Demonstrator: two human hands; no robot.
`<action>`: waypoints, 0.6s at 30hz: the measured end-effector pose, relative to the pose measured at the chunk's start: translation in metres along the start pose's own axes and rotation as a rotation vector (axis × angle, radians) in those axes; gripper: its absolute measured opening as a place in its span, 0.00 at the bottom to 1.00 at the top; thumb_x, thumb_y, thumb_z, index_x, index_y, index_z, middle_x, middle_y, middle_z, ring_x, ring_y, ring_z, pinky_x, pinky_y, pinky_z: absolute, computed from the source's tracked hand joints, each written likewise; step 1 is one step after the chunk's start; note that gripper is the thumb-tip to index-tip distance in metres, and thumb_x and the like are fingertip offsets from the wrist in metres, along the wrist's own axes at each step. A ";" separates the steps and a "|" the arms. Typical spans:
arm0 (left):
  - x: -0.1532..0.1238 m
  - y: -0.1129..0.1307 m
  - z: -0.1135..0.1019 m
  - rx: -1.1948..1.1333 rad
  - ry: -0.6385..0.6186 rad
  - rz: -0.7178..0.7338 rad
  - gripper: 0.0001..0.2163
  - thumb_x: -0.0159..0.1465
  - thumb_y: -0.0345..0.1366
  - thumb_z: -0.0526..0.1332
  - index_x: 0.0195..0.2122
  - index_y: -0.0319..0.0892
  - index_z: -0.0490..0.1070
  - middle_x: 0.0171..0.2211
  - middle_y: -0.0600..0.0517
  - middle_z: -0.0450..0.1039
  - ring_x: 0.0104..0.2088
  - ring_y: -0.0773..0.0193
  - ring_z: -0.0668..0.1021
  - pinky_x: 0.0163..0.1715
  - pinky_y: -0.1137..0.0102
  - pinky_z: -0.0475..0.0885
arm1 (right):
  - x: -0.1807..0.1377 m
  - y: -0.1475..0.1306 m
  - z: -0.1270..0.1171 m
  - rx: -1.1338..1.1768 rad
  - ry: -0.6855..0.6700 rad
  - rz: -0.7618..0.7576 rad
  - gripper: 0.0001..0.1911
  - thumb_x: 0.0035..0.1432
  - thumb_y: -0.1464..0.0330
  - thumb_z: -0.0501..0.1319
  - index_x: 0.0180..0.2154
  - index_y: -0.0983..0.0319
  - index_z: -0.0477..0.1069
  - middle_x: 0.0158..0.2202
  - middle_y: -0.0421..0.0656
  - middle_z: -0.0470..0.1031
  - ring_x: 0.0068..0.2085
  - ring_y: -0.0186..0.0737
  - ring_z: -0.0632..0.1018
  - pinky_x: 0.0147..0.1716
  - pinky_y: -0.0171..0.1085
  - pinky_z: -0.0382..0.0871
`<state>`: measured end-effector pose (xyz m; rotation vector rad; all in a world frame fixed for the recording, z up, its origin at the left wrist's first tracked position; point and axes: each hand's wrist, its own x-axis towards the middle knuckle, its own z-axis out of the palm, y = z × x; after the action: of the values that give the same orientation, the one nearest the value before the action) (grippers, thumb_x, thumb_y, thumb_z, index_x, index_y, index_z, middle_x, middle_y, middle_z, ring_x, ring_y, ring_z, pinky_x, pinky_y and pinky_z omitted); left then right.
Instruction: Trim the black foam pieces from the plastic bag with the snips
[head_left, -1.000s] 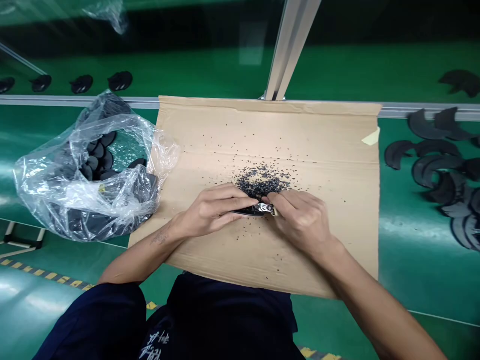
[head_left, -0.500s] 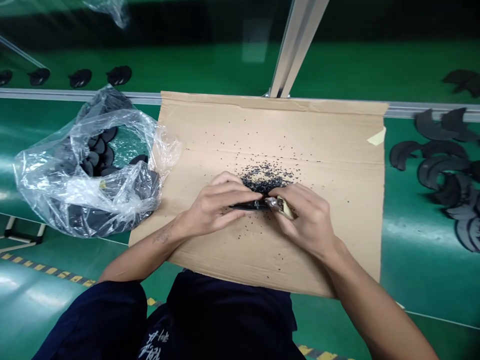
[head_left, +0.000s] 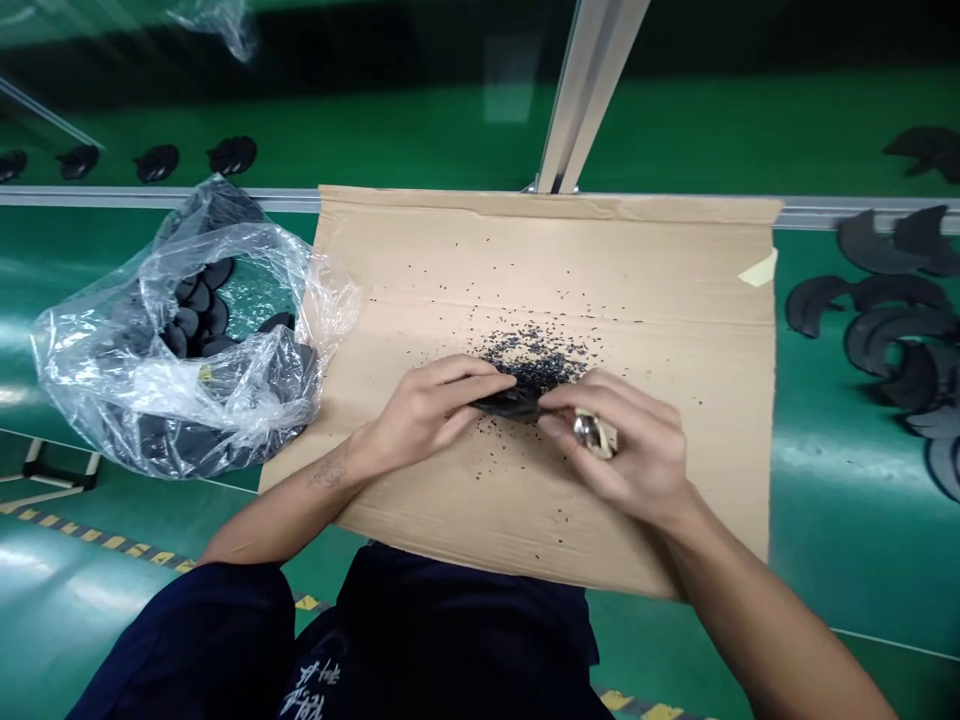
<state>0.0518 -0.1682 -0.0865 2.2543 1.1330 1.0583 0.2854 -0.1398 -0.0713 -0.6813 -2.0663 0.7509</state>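
Note:
My left hand (head_left: 427,410) is closed on a flat black part (head_left: 508,404), pinching it just above a sheet of brown cardboard (head_left: 645,300). My right hand (head_left: 626,445) is closed round a small metal cutting tool with a pale handle (head_left: 594,434), its fingertips touching the right end of the black part. A heap of tiny black trimmings (head_left: 534,358) lies on the cardboard just beyond both hands, with loose specks scattered around.
A crumpled clear plastic bag (head_left: 112,360) holding several black parts lies left of the cardboard. Curved black parts (head_left: 877,320) lie on the green surface at right. A metal rail (head_left: 150,197) crosses behind, with an upright metal post (head_left: 589,90).
My right hand has drawn back to the right and down, pulling the tool's tip off the black part. My left hand has turned the part a little.

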 end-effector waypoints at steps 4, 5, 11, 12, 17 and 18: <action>0.001 0.003 -0.004 -0.145 0.013 -0.051 0.16 0.66 0.23 0.59 0.54 0.40 0.75 0.45 0.46 0.78 0.46 0.64 0.80 0.45 0.67 0.79 | 0.002 0.010 -0.009 -0.184 -0.025 0.049 0.10 0.62 0.75 0.60 0.43 0.59 0.75 0.34 0.45 0.79 0.32 0.39 0.77 0.31 0.41 0.70; 0.002 0.004 -0.004 -0.166 0.012 -0.045 0.17 0.65 0.23 0.59 0.54 0.41 0.75 0.44 0.46 0.78 0.46 0.65 0.80 0.45 0.68 0.79 | 0.002 0.012 -0.009 -0.247 -0.054 0.031 0.10 0.62 0.75 0.59 0.43 0.59 0.75 0.34 0.45 0.79 0.32 0.39 0.76 0.31 0.41 0.70; 0.001 0.010 -0.001 -0.219 -0.002 -0.002 0.21 0.64 0.20 0.56 0.55 0.45 0.75 0.45 0.47 0.79 0.47 0.65 0.80 0.45 0.67 0.79 | -0.004 0.014 0.004 -0.509 -0.101 -0.075 0.10 0.61 0.75 0.58 0.43 0.61 0.75 0.31 0.44 0.77 0.31 0.40 0.74 0.30 0.40 0.62; 0.000 0.010 0.000 -0.227 0.001 0.000 0.21 0.64 0.20 0.56 0.55 0.45 0.75 0.45 0.47 0.79 0.47 0.65 0.80 0.45 0.68 0.79 | -0.004 0.013 0.005 -0.535 -0.093 -0.079 0.10 0.62 0.75 0.58 0.42 0.62 0.76 0.30 0.44 0.77 0.30 0.40 0.73 0.29 0.40 0.62; -0.001 0.010 0.002 -0.230 0.034 0.000 0.20 0.65 0.21 0.58 0.55 0.45 0.75 0.45 0.47 0.79 0.46 0.65 0.80 0.45 0.69 0.79 | -0.002 0.009 0.004 -0.657 -0.057 -0.117 0.08 0.63 0.75 0.58 0.40 0.62 0.75 0.28 0.43 0.76 0.29 0.38 0.72 0.29 0.40 0.60; -0.002 0.010 0.002 -0.223 0.037 0.005 0.20 0.65 0.21 0.58 0.55 0.45 0.75 0.45 0.47 0.79 0.46 0.65 0.80 0.45 0.69 0.80 | -0.002 0.008 0.004 -0.672 -0.053 -0.124 0.07 0.63 0.75 0.59 0.40 0.63 0.75 0.27 0.43 0.76 0.29 0.38 0.71 0.28 0.40 0.60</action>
<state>0.0580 -0.1757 -0.0820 2.0719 0.9713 1.1705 0.2849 -0.1364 -0.0796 -0.8830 -2.3914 -0.0201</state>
